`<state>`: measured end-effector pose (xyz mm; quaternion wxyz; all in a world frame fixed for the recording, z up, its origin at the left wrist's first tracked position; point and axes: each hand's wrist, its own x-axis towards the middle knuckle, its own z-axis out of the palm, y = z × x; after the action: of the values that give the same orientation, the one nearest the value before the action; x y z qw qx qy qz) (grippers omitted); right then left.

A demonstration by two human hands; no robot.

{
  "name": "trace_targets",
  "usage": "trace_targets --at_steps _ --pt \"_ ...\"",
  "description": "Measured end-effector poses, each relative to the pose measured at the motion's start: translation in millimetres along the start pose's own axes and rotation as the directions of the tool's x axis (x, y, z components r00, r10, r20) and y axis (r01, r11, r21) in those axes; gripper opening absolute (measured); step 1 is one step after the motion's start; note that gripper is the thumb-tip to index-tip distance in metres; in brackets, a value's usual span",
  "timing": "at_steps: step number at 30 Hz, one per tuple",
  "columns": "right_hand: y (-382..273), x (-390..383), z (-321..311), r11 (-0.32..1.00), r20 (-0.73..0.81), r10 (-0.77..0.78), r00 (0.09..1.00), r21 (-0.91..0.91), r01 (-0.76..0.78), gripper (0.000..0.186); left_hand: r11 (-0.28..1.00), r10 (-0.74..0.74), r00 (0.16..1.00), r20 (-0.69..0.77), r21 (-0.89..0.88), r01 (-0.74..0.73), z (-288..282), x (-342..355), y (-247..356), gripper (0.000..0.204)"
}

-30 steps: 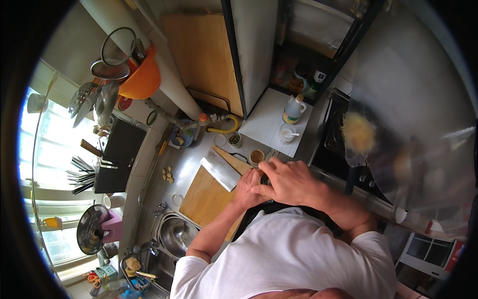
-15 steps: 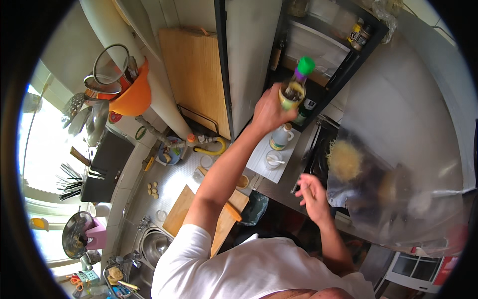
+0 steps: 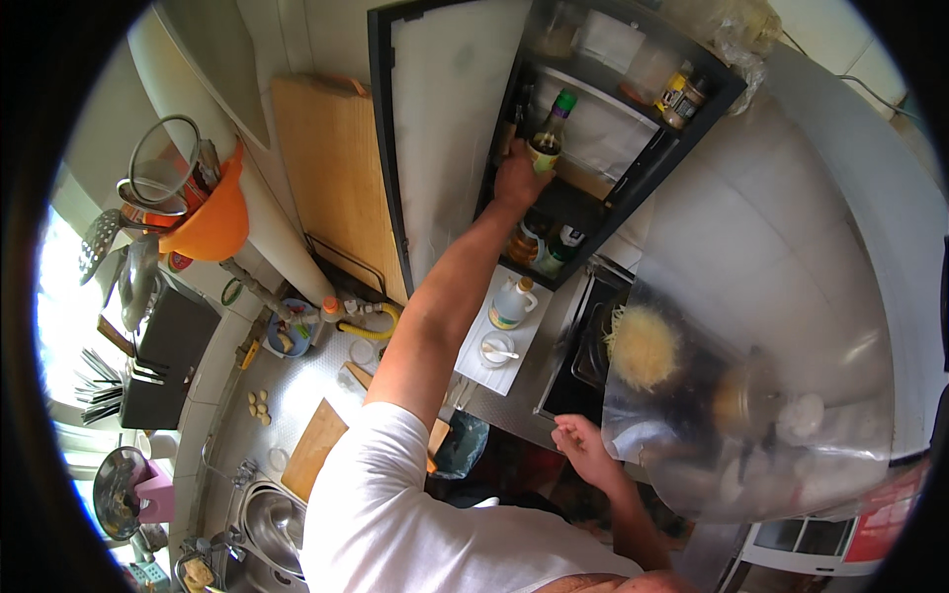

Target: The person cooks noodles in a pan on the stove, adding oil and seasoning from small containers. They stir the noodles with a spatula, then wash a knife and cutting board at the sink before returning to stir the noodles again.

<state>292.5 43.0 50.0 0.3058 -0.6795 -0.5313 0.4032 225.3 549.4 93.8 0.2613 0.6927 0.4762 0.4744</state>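
My left hand is wrapped round a glass bottle with a green cap, a purple neck band and a pale label. It holds the bottle nearly upright inside a dark-framed cabinet whose door hangs open. My right hand is low beside the stove, empty, its fingers loosely bent. Below the cabinet, a white board carries a handled jug with a label and a small clear bowl with a white spoon across it.
A transparent splash guard stands right of the stove, with a pale shredded heap seen through it. More bottles fill the cabinet's bottom. To the left are a cutting board, a sink and an orange basket of utensils.
My left hand has carried the bottle further into the cabinet. My right hand has dropped lower, its fingers more bent. The whole view has shifted, showing more of the cabinet and its door.
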Motion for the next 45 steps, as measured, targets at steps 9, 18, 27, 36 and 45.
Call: trace_targets --at_steps 9,18,27,36,45 --pt "2 153 10 0.99 -0.214 0.024 0.977 0.138 0.006 0.036 0.986 0.051 0.993 -0.107 0.166 -0.033 -29 -43 5 0.087" --pt "5 275 21 0.998 0.003 -0.058 0.998 0.018 0.058 0.025 0.996 -0.061 0.998 0.016 -0.061 0.062 -153 -298 -14 0.041" --pt "-44 260 4 0.935 -0.085 0.047 0.995 0.353 -0.014 0.024 0.845 -0.531 0.847 0.034 -0.055 0.532 -245 -512 -32 0.027" --pt "-190 250 -65 0.83 -0.464 -0.124 0.877 0.436 0.349 0.033 0.804 -0.592 0.804 0.052 -0.037 0.594 -276 -513 -15 0.029" --pt "-170 346 -75 0.83 -0.763 -0.324 0.559 0.054 0.556 0.038 0.762 -0.646 0.761 0.068 -0.012 0.648 -303 -550 -10 0.028"
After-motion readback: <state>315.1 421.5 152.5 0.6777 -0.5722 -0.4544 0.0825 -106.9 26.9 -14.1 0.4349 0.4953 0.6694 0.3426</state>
